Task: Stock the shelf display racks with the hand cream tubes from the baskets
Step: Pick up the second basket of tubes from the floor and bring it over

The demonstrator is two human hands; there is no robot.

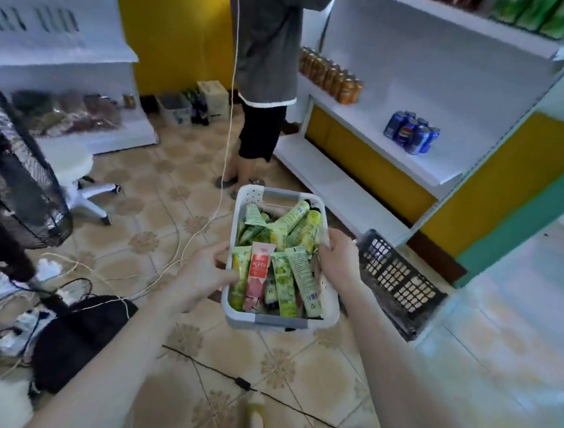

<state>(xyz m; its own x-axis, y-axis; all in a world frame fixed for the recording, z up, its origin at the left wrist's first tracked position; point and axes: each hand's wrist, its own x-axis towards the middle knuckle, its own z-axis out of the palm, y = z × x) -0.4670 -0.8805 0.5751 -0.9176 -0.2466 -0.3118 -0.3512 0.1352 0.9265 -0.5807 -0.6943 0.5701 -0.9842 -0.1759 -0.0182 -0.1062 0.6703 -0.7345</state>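
- Hand cream tubes (282,248): a loose heap fills the white basket (332,308). Most are green or yellow-green. One pink-and-red tube (259,273) lies in the near row, cap end toward us.
- The near row holds about five tubes side by side, pointing lengthwise. The far tubes are crossed and tilted at mixed angles.
- We hold the basket in the air over the tiled floor (295,361), in front of the white shelf unit (439,74) on our right. It touches no rack.
- Left hand (200,275): clamped on the basket's left wall, with the thumb over the rim by the nearest green tube. The fingers pass under and out of sight.
- Right hand (340,256): clamped on the right rim, fingers curled over the edge into the basket beside the tubes.
- A black slotted crate (400,285) lies tilted on the floor just right of the basket, at the foot of the shelf unit.
- The shelf unit carries a row of orange cans (333,76) at the back and a cluster of blue cans (412,131) further along.
- Another person (267,59) stands beyond the basket, facing the shelves.
- To the left: a black fan (15,170), a white stool (73,168) and a low shelf with bagged goods (67,113).
- A black cord (291,407) crosses the floor below us. A blurred yellowish object (254,416) lies next to it, and we cannot tell what it is.
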